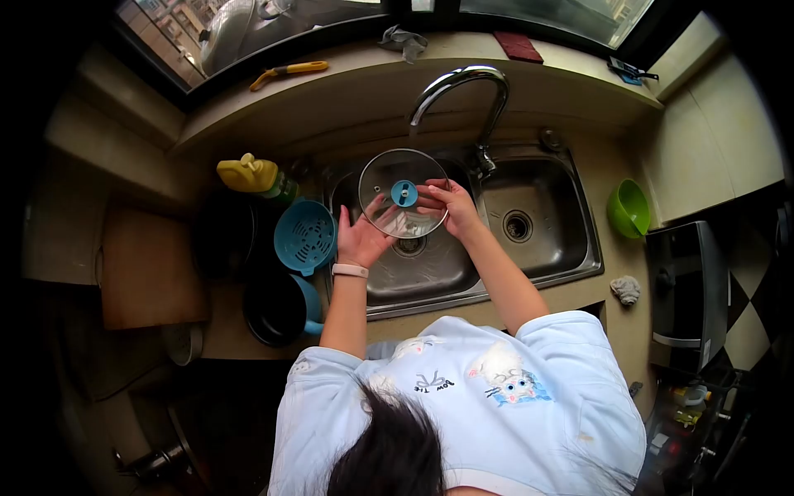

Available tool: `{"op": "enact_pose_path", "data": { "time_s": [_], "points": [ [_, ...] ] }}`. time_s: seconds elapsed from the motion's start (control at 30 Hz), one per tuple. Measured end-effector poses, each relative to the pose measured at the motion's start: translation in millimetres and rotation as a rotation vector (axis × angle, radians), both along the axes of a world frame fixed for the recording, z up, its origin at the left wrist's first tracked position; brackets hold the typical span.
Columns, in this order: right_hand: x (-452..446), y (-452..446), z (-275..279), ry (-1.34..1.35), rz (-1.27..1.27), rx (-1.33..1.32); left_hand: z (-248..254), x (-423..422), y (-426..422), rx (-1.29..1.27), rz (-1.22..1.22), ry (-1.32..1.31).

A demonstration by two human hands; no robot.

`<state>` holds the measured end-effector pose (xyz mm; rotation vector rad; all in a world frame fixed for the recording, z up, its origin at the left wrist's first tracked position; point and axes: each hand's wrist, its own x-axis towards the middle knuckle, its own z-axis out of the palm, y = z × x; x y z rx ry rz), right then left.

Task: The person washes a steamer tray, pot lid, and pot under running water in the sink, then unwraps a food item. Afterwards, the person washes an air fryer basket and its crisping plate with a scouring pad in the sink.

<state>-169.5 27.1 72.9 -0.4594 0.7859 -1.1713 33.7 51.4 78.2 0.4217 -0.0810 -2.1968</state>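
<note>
A round glass lid (381, 176) with a blue knob at its centre is over the left basin of the steel sink (542, 279). My right hand (449, 207) grips the lid at its right edge, thumb and fingers on either side of the glass. Under the lid's lower left lies my left hand (361, 237), palm up with fingers spread, partly seen through the glass; whether it bears the lid's weight is unclear. Above the lid curves the chrome faucet (463, 74), its spout end just over the lid's far edge.
Left of the sink are a blue colander (305, 236), a black-lined blue pot (277, 312) and a yellow bottle (248, 175). On the right are a green bowl (627, 208) and a crumpled cloth (625, 289). A yellow-handled tool (289, 72) lies on the sill.
</note>
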Motion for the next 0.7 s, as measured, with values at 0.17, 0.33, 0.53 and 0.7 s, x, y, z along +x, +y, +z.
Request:
{"op": "enact_pose_path", "data": {
  "time_s": [0.17, 0.33, 0.53, 0.7],
  "points": [
    [-26.9, -37.4, -14.9, 0.297, -0.137, 0.053, -11.1, -35.6, -33.3, -0.157, 0.177, -0.320],
    [-27.9, -72.7, -28.0, 0.590, -0.090, 0.072, -19.8, -45.5, -54.5, -0.157, 0.263, -0.428],
    [-30.1, -85.9, -41.7, 0.270, -0.001, -0.041, -38.5, -41.5, -59.4, -0.105, 0.310, -0.458],
    [-37.3, -83.3, -52.2, 0.325, 0.039, -0.068, -39.2, -45.0, -50.1, -0.094, 0.274, -0.542]
  ]
}}
